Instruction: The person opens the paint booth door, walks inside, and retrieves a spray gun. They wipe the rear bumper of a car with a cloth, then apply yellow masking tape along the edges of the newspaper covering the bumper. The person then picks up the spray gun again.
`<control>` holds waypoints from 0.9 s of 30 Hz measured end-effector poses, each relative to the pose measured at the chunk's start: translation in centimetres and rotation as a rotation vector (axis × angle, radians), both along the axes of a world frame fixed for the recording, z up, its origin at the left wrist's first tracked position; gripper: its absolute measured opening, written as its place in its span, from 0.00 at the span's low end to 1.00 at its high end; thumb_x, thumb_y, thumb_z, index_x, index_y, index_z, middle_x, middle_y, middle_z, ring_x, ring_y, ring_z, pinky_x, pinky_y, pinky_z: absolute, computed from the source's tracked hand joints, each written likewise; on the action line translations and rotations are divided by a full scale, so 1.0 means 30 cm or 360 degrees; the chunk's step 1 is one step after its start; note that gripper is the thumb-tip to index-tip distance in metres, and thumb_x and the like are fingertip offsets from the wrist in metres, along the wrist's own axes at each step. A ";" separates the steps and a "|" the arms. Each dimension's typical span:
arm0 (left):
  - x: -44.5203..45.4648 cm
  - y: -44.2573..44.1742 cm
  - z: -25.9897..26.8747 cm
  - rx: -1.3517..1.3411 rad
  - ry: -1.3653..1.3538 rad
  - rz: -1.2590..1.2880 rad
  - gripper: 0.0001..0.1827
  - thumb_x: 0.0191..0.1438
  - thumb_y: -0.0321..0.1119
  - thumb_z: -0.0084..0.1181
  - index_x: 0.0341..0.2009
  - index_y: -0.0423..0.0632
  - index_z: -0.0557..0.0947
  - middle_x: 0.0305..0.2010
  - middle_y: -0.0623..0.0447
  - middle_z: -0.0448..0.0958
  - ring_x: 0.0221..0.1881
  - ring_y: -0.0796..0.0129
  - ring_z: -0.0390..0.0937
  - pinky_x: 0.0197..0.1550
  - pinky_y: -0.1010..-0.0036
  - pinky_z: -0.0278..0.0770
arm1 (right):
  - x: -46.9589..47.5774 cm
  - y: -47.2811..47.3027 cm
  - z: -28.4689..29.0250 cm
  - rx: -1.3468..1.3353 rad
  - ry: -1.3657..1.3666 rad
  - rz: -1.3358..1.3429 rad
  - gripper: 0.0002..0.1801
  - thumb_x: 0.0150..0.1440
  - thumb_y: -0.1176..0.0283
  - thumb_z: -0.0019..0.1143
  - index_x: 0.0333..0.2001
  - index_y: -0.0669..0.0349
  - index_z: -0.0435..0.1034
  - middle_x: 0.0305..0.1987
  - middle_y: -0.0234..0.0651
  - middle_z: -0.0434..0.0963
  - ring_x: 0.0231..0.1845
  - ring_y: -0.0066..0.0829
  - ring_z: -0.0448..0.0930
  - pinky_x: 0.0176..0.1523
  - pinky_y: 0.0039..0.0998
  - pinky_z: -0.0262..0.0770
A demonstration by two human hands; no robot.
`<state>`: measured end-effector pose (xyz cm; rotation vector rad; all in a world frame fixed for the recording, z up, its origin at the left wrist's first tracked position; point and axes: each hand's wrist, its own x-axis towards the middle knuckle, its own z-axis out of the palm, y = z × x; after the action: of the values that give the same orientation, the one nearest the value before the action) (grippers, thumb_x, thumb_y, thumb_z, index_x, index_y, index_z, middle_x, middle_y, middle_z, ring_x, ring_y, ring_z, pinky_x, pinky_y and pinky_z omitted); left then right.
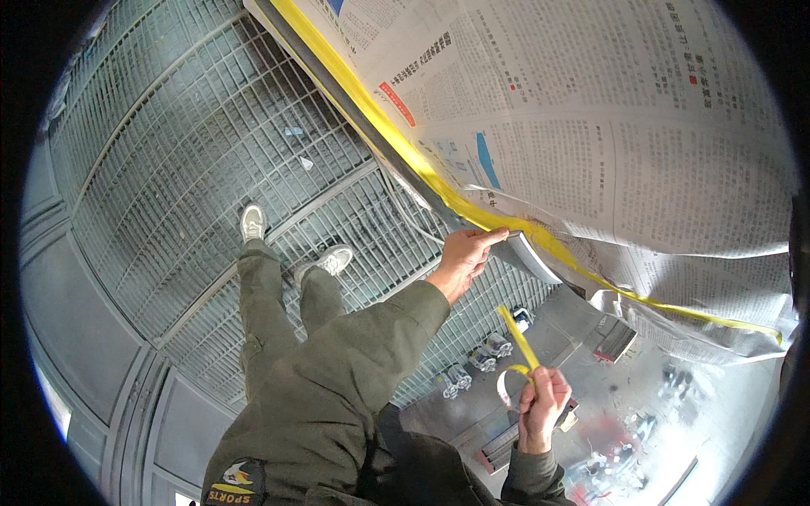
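A large panel covered in printed newspaper sheets (544, 139) fills the upper right. Yellow masking tape (380, 114) runs along its dark grey edge (361, 120). My left hand (465, 259) grips this taped edge, thumb on top and fingers curled below; what lies under the fingers is hidden. Just right of the thumb, a curved grey lip (535, 258) shows. In my right hand (544, 401), held lower and apart from the panel, is a loose strip of yellow tape (522, 338). One end sticks up straight, and another part curls to the left with its pale side showing.
I stand on metal floor grating (209, 145). A cable (405, 215) hangs beside the panel. Grey wall panels (82, 303) border the left. Beyond the grating is a paint-stained floor (607, 430) with several small machines (484, 360) and a metal box-like unit (615, 338).
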<state>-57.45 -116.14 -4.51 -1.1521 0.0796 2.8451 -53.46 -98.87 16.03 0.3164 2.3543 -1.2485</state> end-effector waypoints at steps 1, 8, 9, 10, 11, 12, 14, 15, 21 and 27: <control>-0.001 0.003 -0.014 0.0026 0.0038 0.0008 0.14 0.49 0.36 0.72 0.31 0.44 0.79 0.20 0.66 0.61 0.15 0.85 0.52 0.14 0.83 0.48 | 0.014 0.020 -0.004 0.0055 -0.0064 0.0026 0.13 0.64 0.69 0.52 0.28 0.65 0.71 0.11 0.29 0.67 0.06 0.15 0.59 0.12 0.18 0.51; -0.016 -0.020 -0.208 -0.0270 -0.0340 0.0182 0.17 0.46 0.39 0.74 0.30 0.40 0.81 0.24 0.59 0.72 0.18 0.80 0.63 0.19 0.79 0.59 | 0.048 0.021 -0.089 0.0007 -0.0262 0.0155 0.14 0.65 0.66 0.53 0.31 0.66 0.71 0.13 0.30 0.69 0.08 0.16 0.62 0.14 0.18 0.56; -0.015 -0.023 -0.234 -0.0363 -0.0351 0.0200 0.18 0.45 0.40 0.74 0.31 0.38 0.83 0.26 0.56 0.77 0.20 0.77 0.67 0.22 0.77 0.64 | 0.056 0.012 -0.095 -0.0009 -0.0294 0.0171 0.15 0.65 0.66 0.53 0.31 0.66 0.71 0.13 0.30 0.69 0.08 0.17 0.62 0.14 0.19 0.56; -0.014 -0.027 -0.255 -0.0547 -0.0400 0.0158 0.21 0.44 0.41 0.75 0.29 0.36 0.83 0.30 0.51 0.81 0.25 0.72 0.72 0.29 0.72 0.70 | 0.061 0.005 -0.101 0.0009 -0.0351 0.0155 0.15 0.65 0.65 0.53 0.32 0.67 0.71 0.13 0.30 0.70 0.08 0.17 0.63 0.15 0.19 0.57; -0.015 -0.027 -0.269 -0.0657 -0.0431 0.0108 0.21 0.43 0.42 0.76 0.29 0.36 0.83 0.28 0.51 0.80 0.24 0.72 0.72 0.29 0.72 0.70 | 0.064 0.000 -0.104 0.0002 -0.0366 0.0163 0.14 0.65 0.66 0.53 0.31 0.67 0.71 0.14 0.31 0.70 0.10 0.18 0.65 0.16 0.19 0.59; -0.015 -0.031 -0.280 -0.0754 -0.0488 0.0067 0.21 0.43 0.42 0.76 0.29 0.36 0.84 0.26 0.51 0.80 0.24 0.72 0.72 0.28 0.71 0.70 | 0.066 -0.005 -0.105 -0.0009 -0.0391 0.0168 0.14 0.64 0.67 0.53 0.31 0.67 0.71 0.14 0.31 0.71 0.11 0.18 0.66 0.17 0.19 0.60; -0.013 -0.044 -0.290 -0.0967 -0.0572 0.0004 0.20 0.43 0.43 0.76 0.27 0.37 0.84 0.24 0.52 0.80 0.23 0.71 0.73 0.27 0.70 0.70 | 0.064 -0.012 -0.103 -0.0009 -0.0423 0.0157 0.13 0.65 0.68 0.53 0.31 0.67 0.71 0.15 0.33 0.72 0.13 0.19 0.68 0.19 0.20 0.62; -0.010 -0.059 -0.293 -0.1086 -0.0597 -0.0017 0.20 0.43 0.43 0.76 0.26 0.38 0.85 0.22 0.52 0.80 0.22 0.70 0.74 0.26 0.69 0.70 | 0.060 -0.015 -0.102 -0.0021 -0.0428 0.0178 0.13 0.65 0.68 0.53 0.31 0.67 0.71 0.15 0.33 0.72 0.13 0.19 0.68 0.19 0.20 0.62; 0.022 -0.179 -0.300 -0.1468 -0.0708 -0.0224 0.21 0.40 0.44 0.76 0.25 0.37 0.85 0.21 0.50 0.81 0.21 0.69 0.77 0.25 0.70 0.73 | 0.042 -0.024 -0.102 -0.0030 -0.0462 0.0204 0.12 0.64 0.69 0.53 0.32 0.67 0.71 0.16 0.33 0.73 0.13 0.19 0.69 0.20 0.19 0.64; 0.083 -0.318 -0.320 -0.1716 -0.0840 -0.0107 0.21 0.38 0.45 0.76 0.24 0.38 0.84 0.22 0.47 0.81 0.24 0.64 0.78 0.29 0.66 0.74 | 0.055 -0.005 -0.124 -0.0087 -0.0450 0.0232 0.10 0.65 0.70 0.53 0.33 0.66 0.71 0.17 0.32 0.73 0.14 0.18 0.69 0.20 0.19 0.64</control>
<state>-54.95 -125.67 -14.12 -1.9019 1.6898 2.2442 -51.82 -99.03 12.30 0.2779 2.0612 -1.1180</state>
